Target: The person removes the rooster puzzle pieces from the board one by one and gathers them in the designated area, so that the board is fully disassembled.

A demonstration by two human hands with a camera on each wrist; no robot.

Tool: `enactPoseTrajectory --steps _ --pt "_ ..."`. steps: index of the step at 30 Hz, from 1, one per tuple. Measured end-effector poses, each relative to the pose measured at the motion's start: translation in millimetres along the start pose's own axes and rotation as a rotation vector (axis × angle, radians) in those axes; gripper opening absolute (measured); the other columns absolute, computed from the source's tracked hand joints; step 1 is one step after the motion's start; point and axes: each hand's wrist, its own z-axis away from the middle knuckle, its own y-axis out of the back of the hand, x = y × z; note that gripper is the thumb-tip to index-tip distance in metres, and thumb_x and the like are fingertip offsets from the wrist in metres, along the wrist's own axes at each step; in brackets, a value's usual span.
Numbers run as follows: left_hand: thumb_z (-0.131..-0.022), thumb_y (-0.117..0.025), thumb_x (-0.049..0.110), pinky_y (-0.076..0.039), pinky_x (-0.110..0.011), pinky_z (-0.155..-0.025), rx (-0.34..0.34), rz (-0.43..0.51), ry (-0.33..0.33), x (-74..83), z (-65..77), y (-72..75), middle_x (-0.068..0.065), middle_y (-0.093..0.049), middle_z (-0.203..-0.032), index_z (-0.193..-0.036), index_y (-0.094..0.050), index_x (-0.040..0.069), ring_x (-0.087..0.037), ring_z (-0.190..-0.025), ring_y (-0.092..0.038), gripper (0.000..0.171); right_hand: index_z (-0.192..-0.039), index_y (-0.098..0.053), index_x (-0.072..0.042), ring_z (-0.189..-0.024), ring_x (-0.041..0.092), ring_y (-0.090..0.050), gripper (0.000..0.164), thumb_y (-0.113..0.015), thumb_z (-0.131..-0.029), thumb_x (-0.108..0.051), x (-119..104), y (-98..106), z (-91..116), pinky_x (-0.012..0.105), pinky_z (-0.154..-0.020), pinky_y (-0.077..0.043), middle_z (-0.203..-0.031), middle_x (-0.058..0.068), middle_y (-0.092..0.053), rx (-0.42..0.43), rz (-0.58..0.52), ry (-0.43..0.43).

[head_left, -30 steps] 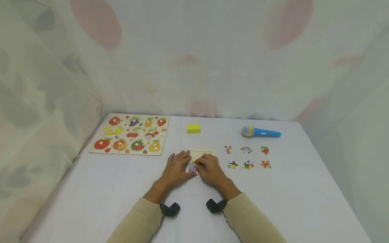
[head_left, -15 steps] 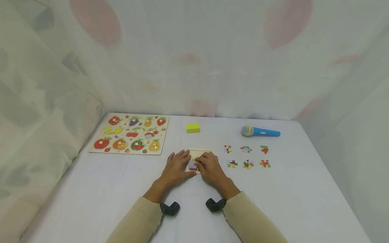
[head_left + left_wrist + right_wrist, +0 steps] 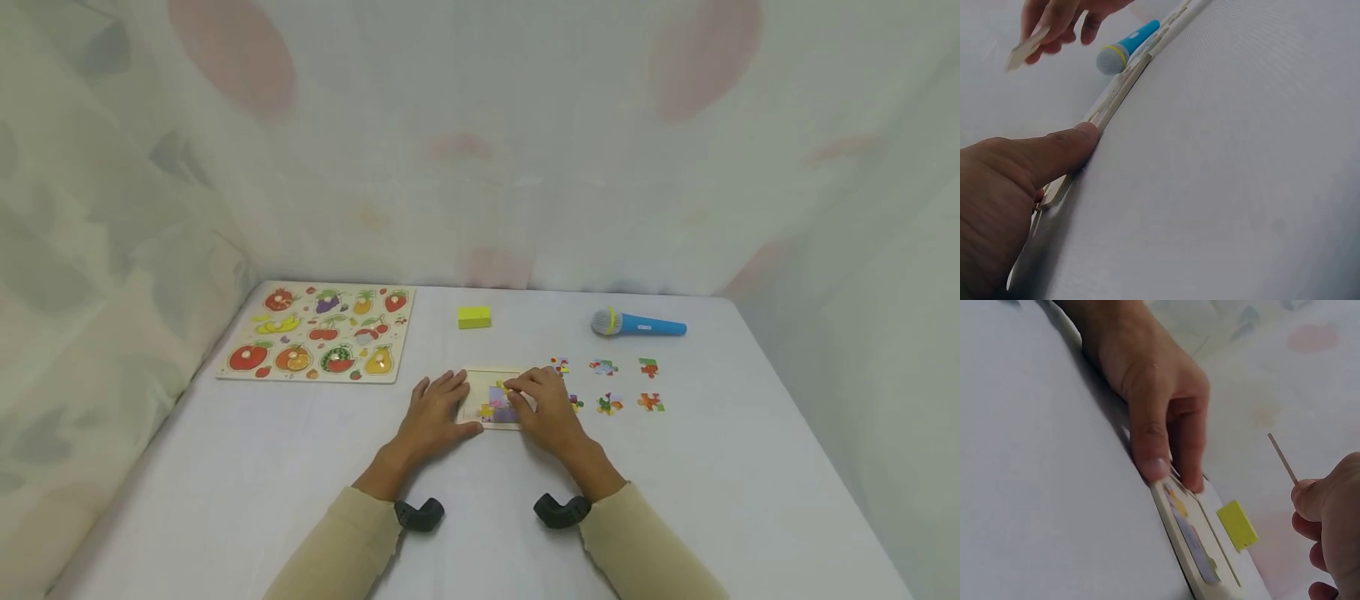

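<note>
My left hand (image 3: 432,421) holds the left end of a small pale wooden puzzle tray (image 3: 472,372), its thumb along the near edge and its index finger by the far side. In the right wrist view, this hand (image 3: 1157,406) reaches down to the tray's corner, and a purple and yellow pieced strip (image 3: 1191,537) lies inside. Above the tray, my right hand (image 3: 553,414) pinches a lilac jigsaw piece (image 3: 498,396) between thumb and fingertips. That thin piece (image 3: 1283,457) appears edge-on and raised in the right wrist view. Fingers partly cover the tray's right side.
Several loose jigsaw pieces (image 3: 609,403) lie in two rows right of the tray, some partly behind my right hand. Behind them is a blue microphone (image 3: 645,325). A yellow block (image 3: 474,317) sits beyond the tray, and a fruit peg board (image 3: 315,333) lies back left.
My right hand has moved right and lifted the lilac piece from the tray's left part, uncovering more pieces inside. My left hand stays in place.
</note>
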Motion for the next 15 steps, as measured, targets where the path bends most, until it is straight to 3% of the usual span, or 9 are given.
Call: enactPoseTrajectory --steps 5,15 --pt "-0.078 -0.076 0.05 -0.011 -0.053 -0.111 -0.025 0.01 0.014 2.0 0.6 3.3 -0.007 -0.041 -0.148 -0.134 -0.057 0.005 -0.026 -0.139 -0.029 0.074 -0.099 -0.074 -0.003 -0.084 0.019 -0.051 0.014 -0.072 -0.085 -0.002 5.3 20.6 13.9 0.036 -0.072 -0.041 -0.09 0.001 -0.062 0.007 0.036 -0.031" --pt "-0.077 -0.076 0.049 -0.014 -0.054 -0.11 -0.011 -0.002 -0.01 0.7 0.2 1.2 -0.008 -0.042 -0.147 -0.133 -0.057 0.005 -0.028 -0.138 -0.031 0.074 -0.1 -0.074 -0.007 -0.087 0.014 -0.05 0.019 -0.074 -0.083 0.0 15.6 53.2 42.3 0.031 -0.07 -0.043 -0.092 -0.006 -0.063 0.001 0.031 -0.114"
